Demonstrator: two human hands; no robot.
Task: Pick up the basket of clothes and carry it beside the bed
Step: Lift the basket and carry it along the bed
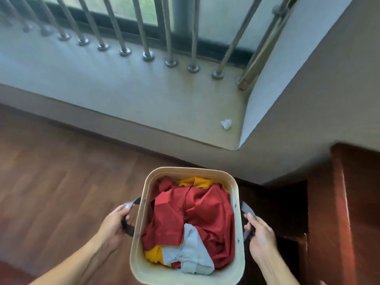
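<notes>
The basket (188, 229) of clothes (191, 219) hangs between both hands; the left hand (112, 227) and right hand (261, 236) have fingers wrapped round its side handles (pickup seemingly done); no bed shows, so carrying remains.

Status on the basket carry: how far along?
Done: both hands are on the beige basket, left hand and right hand each closed on a side handle, with the red, yellow and grey clothes inside. In hand: holding it above the wood floor near the window ledge. Left: reaching the bed, which isn't in view, and setting it down.
</notes>
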